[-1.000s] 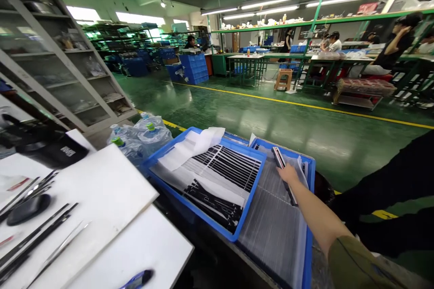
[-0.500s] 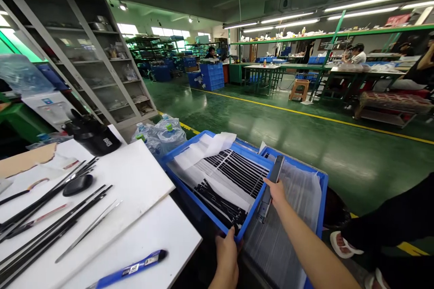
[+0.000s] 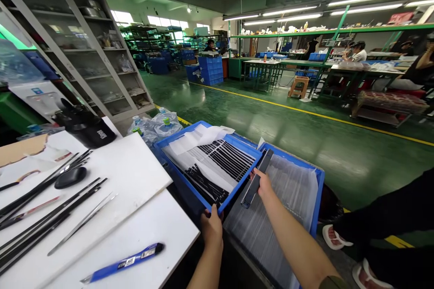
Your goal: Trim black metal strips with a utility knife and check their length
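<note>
My left hand is closed on the near corner of a blue plastic tray. Inside it lie black strips in rows, a looser bunch of black strips and white paper sheets. My right hand grips a long dark grey bar-like piece, held slanted along the tray's right side. Whether those fingers also press on the tray rim I cannot tell. Beneath the bar, a second blue tray carries translucent sheeting.
On the white table to the left are a blue utility knife, tweezers, long black strips, a computer mouse and a black bottle. Wrapped water bottles stand behind. A person's sandalled foot is at right.
Both hands have moved left and slightly away, carrying the first tray and the grey bar along. More of the sheeting in the second tray shows. The view has shifted a little.
</note>
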Action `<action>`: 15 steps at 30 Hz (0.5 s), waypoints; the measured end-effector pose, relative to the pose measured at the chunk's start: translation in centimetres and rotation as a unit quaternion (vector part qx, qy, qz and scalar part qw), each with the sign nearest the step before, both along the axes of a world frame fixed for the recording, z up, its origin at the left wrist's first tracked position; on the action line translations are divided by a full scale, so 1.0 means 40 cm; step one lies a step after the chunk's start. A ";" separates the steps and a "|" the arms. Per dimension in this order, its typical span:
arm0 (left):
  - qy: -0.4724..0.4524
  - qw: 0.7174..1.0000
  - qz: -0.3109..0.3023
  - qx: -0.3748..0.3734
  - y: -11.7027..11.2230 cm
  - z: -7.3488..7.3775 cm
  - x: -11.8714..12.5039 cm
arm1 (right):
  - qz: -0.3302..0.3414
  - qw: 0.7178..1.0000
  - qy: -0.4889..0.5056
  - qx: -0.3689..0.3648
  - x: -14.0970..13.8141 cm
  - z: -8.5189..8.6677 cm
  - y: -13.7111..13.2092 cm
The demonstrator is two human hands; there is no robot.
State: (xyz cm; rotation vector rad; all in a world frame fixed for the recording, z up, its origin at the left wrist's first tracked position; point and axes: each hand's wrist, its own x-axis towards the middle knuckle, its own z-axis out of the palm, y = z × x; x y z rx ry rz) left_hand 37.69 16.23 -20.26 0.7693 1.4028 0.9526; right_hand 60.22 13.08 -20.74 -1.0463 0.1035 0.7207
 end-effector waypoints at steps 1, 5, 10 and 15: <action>-0.019 1.000 0.005 -0.006 0.007 0.002 0.002 | 0.008 1.000 0.010 0.007 0.003 0.002 -0.001; -0.072 0.997 0.014 -0.019 0.031 0.003 0.007 | 0.032 0.998 0.034 0.042 0.007 0.016 -0.004; -0.104 0.994 0.001 -0.030 0.059 -0.009 0.015 | 0.052 0.994 0.047 0.082 0.007 0.036 0.003; -0.088 0.996 -0.019 -0.013 0.080 -0.014 0.020 | 0.068 0.991 0.054 0.098 0.014 0.049 0.020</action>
